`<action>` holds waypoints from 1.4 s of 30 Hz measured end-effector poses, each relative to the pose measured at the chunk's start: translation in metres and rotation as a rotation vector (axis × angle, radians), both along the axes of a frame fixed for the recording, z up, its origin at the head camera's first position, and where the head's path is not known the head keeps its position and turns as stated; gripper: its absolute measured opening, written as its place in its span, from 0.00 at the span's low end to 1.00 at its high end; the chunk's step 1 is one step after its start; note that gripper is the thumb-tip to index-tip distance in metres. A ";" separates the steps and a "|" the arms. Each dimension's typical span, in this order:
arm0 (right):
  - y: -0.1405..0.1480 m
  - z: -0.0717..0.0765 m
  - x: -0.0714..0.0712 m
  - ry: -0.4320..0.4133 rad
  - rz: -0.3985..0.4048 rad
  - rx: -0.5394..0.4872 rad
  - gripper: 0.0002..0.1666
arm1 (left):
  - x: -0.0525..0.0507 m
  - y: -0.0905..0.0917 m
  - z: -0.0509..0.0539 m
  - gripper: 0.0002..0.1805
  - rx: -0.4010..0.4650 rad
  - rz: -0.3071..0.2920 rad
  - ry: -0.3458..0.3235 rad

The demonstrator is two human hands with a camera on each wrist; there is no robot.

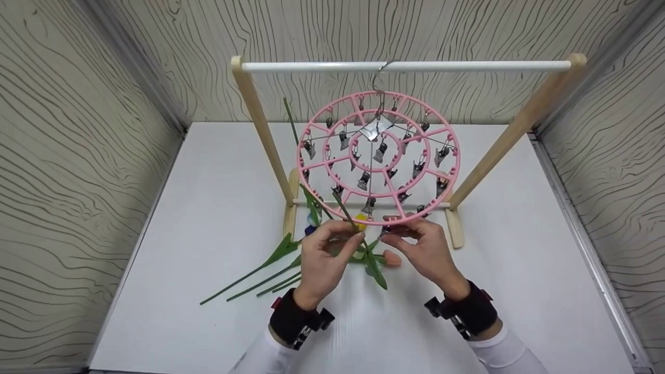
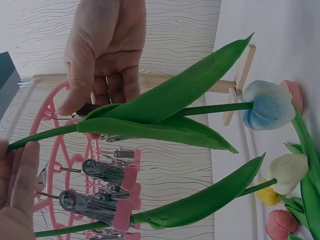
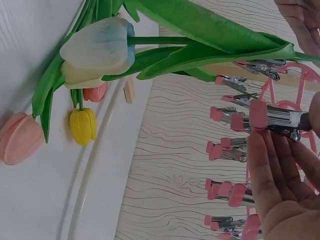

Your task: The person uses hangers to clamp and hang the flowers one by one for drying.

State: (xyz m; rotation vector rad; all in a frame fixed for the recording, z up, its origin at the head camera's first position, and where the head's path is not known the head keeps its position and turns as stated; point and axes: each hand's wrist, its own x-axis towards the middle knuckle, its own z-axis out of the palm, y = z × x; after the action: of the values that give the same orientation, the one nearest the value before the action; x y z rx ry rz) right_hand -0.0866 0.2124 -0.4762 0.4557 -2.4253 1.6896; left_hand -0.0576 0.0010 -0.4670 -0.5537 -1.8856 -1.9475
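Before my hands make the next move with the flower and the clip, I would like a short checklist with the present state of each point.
1. Pink rack hangs from the white rod: ok.
2. Left hand pinches the stem of the blue tulip: ok.
3. Tulip's bloom points down: ok.
4. Right hand holds a clip: ok.
5. Stem sits in that clip: not ok, they are apart.
6. Clip is squeezed open: cannot tell.
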 end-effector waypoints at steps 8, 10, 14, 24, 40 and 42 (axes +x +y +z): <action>-0.001 -0.006 0.005 0.063 0.068 -0.111 0.16 | -0.002 0.004 -0.002 0.08 -0.042 0.016 0.012; -0.002 -0.007 0.006 0.085 0.089 -0.144 0.17 | -0.002 0.004 -0.002 0.08 -0.049 0.020 0.015; -0.005 -0.009 0.010 0.116 0.103 -0.181 0.17 | -0.001 0.006 -0.002 0.08 -0.061 0.020 0.026; -0.012 -0.012 0.015 0.188 0.120 -0.239 0.14 | 0.000 0.007 -0.003 0.07 -0.113 0.048 0.073; -0.016 -0.012 0.014 0.255 0.091 -0.210 0.14 | -0.001 0.011 0.000 0.07 -0.102 0.014 0.087; -0.017 -0.011 0.014 0.263 0.090 -0.210 0.15 | -0.001 0.011 0.000 0.07 -0.104 0.013 0.086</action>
State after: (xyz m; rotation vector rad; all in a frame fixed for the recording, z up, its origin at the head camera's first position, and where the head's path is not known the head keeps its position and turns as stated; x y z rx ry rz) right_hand -0.0728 0.1955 -0.4876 0.7145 -2.0475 1.7691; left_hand -0.0589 0.0117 -0.4668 -0.6437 -1.9394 -1.7965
